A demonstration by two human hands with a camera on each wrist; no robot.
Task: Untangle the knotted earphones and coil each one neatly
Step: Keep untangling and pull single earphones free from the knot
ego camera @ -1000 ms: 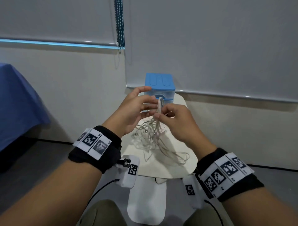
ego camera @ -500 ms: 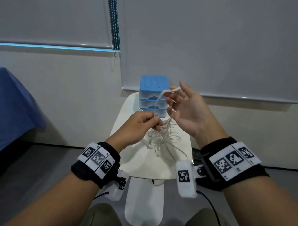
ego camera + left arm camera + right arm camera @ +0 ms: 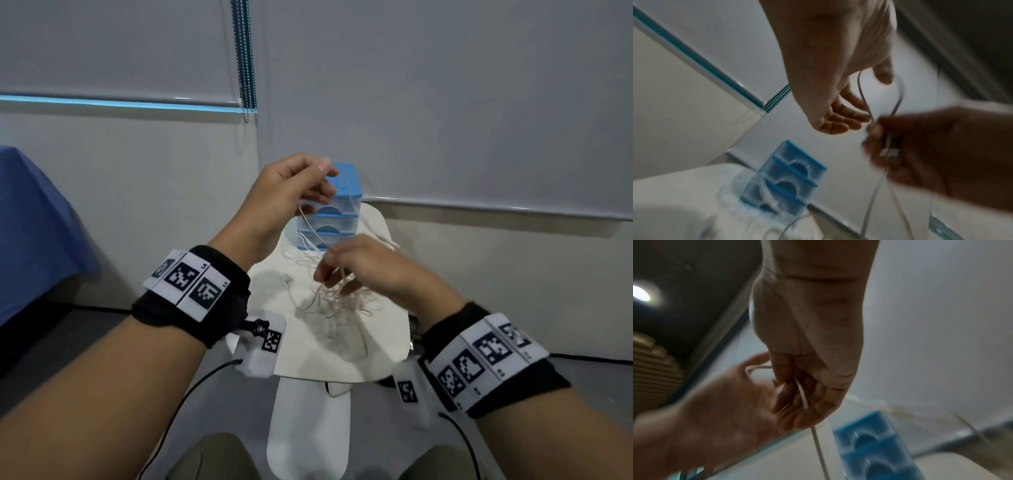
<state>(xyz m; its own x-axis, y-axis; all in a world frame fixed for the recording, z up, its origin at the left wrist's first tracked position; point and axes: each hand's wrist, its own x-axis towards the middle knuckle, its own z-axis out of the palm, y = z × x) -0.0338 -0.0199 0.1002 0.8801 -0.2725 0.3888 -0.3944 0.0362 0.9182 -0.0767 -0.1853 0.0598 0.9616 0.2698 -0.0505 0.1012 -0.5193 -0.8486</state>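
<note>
A tangle of thin white earphone cables (image 3: pixel 337 305) lies on the small white table (image 3: pixel 387 346). My left hand (image 3: pixel 318 178) is raised in front of the blue drawer box and pinches a cable strand between thumb and forefinger. The strand runs down to my right hand (image 3: pixel 332 274), which hovers just above the tangle with its fingers curled round several cables. In the left wrist view a cable loop (image 3: pixel 898 100) hangs between the two hands. In the right wrist view a white cable (image 3: pixel 803 395) passes through my curled right fingers. An earbud (image 3: pixel 286 281) lies left of the tangle.
A small blue drawer box (image 3: pixel 344 209) with three drawers stands at the table's far end, against the wall. A blue cloth (image 3: pixel 30 233) covers something at the left. A bead chain (image 3: pixel 245 58) hangs from the blinds behind. My knees are below the table's near edge.
My left hand has risen from the tangle with a strand pinched. My right hand has come down from in front of the box to the tangle.
</note>
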